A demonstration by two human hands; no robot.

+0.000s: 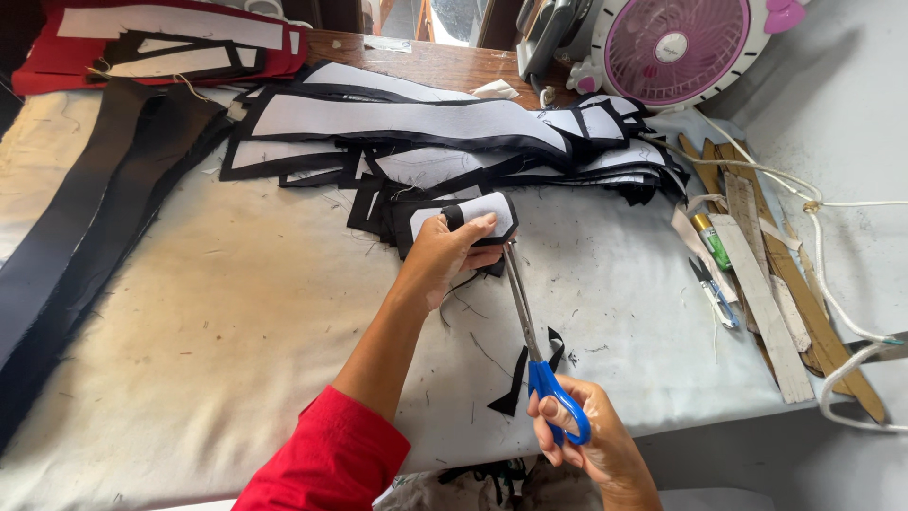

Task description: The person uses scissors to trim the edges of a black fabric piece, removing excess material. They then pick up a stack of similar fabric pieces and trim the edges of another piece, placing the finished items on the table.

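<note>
While the left hand (445,254) pinches a small white-faced, black-edged fabric piece (473,214) between thumb and curled fingers, the right hand (577,431) grips blue-handled steel scissors (530,326), fingers threaded through the loops. Their blades meet the fabric just beneath the left fingertips. A black fabric offcut (515,383) lies beside the right knuckles.
</note>
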